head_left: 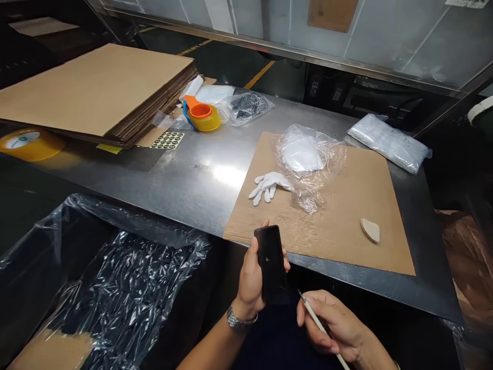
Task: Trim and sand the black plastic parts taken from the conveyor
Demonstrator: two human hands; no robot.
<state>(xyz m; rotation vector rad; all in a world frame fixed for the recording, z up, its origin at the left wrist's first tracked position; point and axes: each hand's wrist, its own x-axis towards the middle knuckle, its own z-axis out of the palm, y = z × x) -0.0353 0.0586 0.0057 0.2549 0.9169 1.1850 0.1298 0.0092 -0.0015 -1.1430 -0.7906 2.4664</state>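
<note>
My left hand (250, 282) is wrapped round a flat black rectangular piece (270, 257), phone-like in shape, held upright just in front of the bench edge. Between the fingers of my right hand (331, 318) is a thin pale stick with a dark tip (318, 322), gripped like a pen. Its tip points toward the lower right of the black piece and stays apart from it. On the cardboard sheet (339, 205) beyond my hands lie a white glove (269, 186), a crumpled clear plastic bag (308, 159) with something white inside, and a small beige pad (370, 230).
At the left, a stack of flat cardboard (100, 92) covers part of the metal bench (185, 180). An orange tape dispenser (202, 113), a sticker sheet (168, 140) and a bagged dark item (250, 105) lie nearby. A plastic-lined bin (134, 277) stands below left; a wrapped white pack (389, 141) sits back right.
</note>
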